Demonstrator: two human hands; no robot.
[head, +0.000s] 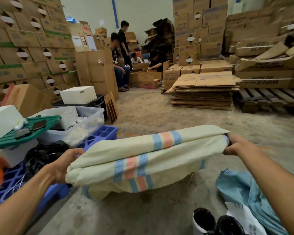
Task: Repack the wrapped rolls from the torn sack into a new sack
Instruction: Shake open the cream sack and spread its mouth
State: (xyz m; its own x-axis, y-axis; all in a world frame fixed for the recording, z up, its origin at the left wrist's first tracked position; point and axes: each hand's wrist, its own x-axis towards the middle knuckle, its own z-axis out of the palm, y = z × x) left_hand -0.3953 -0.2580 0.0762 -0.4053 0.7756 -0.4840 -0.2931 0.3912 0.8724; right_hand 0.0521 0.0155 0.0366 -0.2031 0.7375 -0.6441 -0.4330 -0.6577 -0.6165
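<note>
Left hand [64,164] and right hand [234,145] each grip an end of the folded cream striped sack [143,160], held taut mid-frame, apparently for unfolding; blue sack [236,187] lies lower right.

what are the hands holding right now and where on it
Both hold the folded cream striped sack: the left hand grips its left end, the right hand its right end.
</note>
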